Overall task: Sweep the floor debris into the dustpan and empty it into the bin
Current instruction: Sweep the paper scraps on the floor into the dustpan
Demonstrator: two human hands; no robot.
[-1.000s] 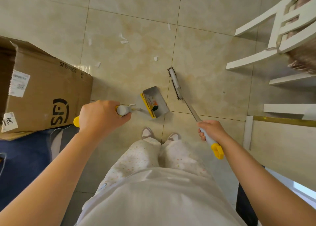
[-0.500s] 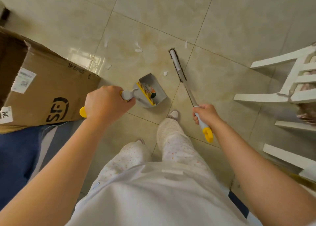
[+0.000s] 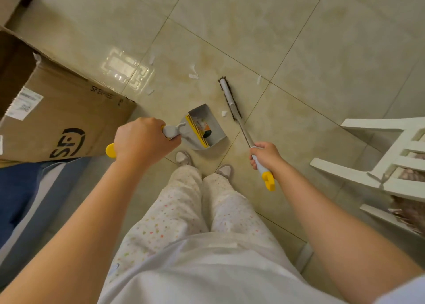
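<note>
Sweeping: closing in on the litter, not yet collecting. Gripping the handle of the grey plastic dustpan with the yellow comb edge [image 3: 217, 132] in the left hand [image 3: 140, 140], fingers wrapped right round it, holding the pan low over the glossy beige tiled floor [image 3: 322, 50] at frame centre, mouth facing upper right; impossible to tell whether touching the tiles. Clasping the long grey broom with dark bristles and yellow end cap [image 3: 230, 98] in the right hand [image 3: 266, 155], fingers curled round the grip, laying the bristle head just right of and above the pan.

Compared with a second ago: stepping forward and now standing feet together at lower centre, bringing pan and broom up among the torn white paper scraps [image 3: 193, 72], then lying well beyond the bristles. Now bracketing one small scrap [image 3: 224, 113] between bristles and pan mouth, just beside both. Leaving others loose: a pair above the pan, one sliver [image 3: 259, 79] right of the broom tip, two more toward the brown cardboard box [image 3: 69, 115] at left.

Judging the reach good for a first short pull into the pan. Seeing only a coloured label inside, so emptying far off. Spotting no certain bin. Minding the white slatted chair [image 3: 379, 154] at right.
</note>
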